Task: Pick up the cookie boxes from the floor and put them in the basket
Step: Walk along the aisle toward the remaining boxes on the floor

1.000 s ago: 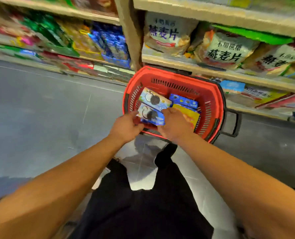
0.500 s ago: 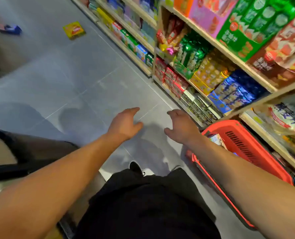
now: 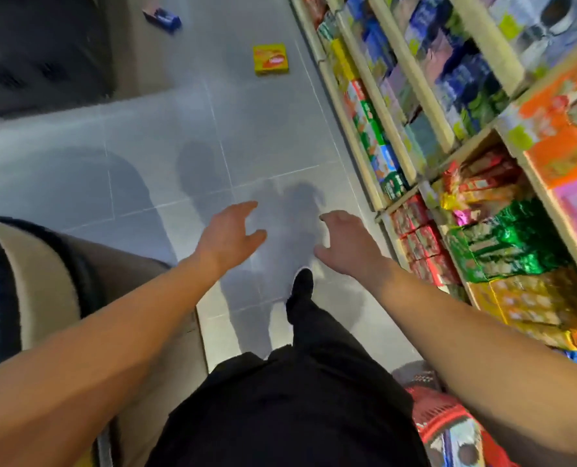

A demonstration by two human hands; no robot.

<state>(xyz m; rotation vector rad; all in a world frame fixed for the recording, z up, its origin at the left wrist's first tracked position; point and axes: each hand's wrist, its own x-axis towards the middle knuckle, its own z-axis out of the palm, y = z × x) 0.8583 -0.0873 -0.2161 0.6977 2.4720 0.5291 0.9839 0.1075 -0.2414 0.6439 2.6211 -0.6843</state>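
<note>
reaching forward over the grey tiled floor [image 3: 263, 129], both hands are seen empty: the left hand [image 3: 228, 239] and the right hand [image 3: 342, 246] are held out side by side with fingers spread and loosely bent, nothing gripped in either. a step between loads is judged to be in hand, with the next box yet to be fetched. two cookie boxes are shown lying on the floor well ahead: a yellow box [image 3: 270, 59] flat on the tiles near the foot of the shelves [image 3: 415, 106], and a blue box [image 3: 164, 17] farther off at the top edge, tilted and blurred (its print cannot be read). the yellow box is seen as a flat square carton with a red-and-orange label on its upper face; it is judged light and easy to lift by its edges. the red basket [image 3: 428, 419] is glimpsed at the lower right beside the person's leg, with a pale pack bearing dark round cookies already inside it. the next move is judged to call for a walk up the aisle, a stoop to the yellow box, a grip across its sides and a carry back to the basket, which is left well apart from both boxes.
</note>
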